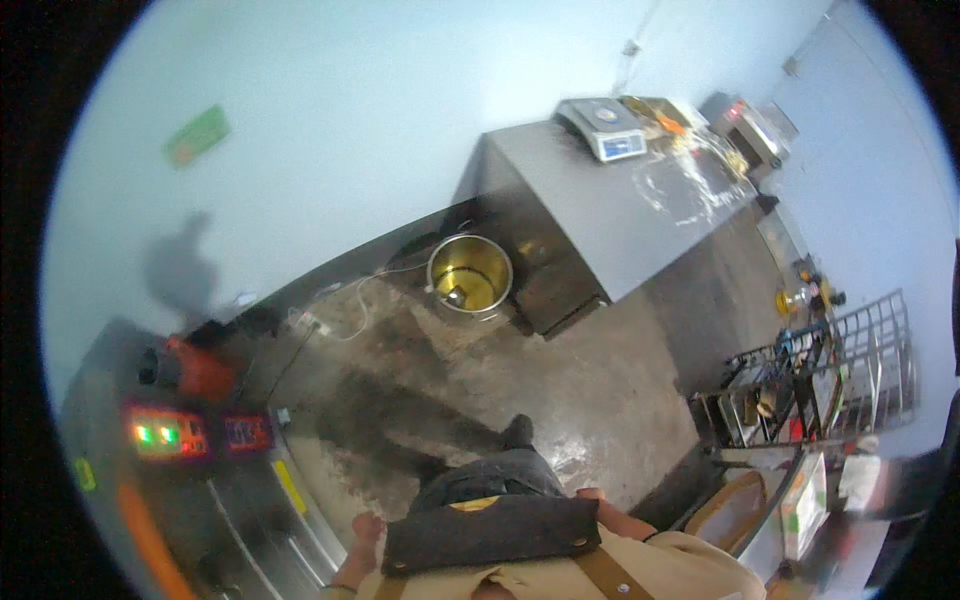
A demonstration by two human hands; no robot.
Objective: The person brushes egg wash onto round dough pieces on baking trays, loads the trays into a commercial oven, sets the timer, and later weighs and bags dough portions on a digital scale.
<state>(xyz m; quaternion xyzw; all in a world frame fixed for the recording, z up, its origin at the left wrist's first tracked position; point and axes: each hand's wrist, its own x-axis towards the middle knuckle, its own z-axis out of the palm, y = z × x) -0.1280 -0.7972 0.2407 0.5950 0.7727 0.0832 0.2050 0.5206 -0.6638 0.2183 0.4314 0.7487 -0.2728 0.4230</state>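
Observation:
My left hand point(368, 528) hangs low beside my dark apron point(490, 535), and nothing can be seen in it. On the other side of the apron is my right hand point(595, 497), also low and partly covered by the apron's edge. The fingers of both hands are too small and blurred to make out. Some way in front of me, a tall metal pot point(437, 262) stands on the floor by the wall. Yellowish liquid point(485, 292) lies in it, with a roundish metal object point(455, 297) at its near side. Neither hand touches the pot.
A steel table point(590, 205) holds a digital scale point(605, 128) and crumpled clear plastic point(700, 165). White cable point(362, 310) lies on the floor left of the pot. A machine with lit displays point(165, 433) is at the left, a black wire rack point(800, 390) at the right.

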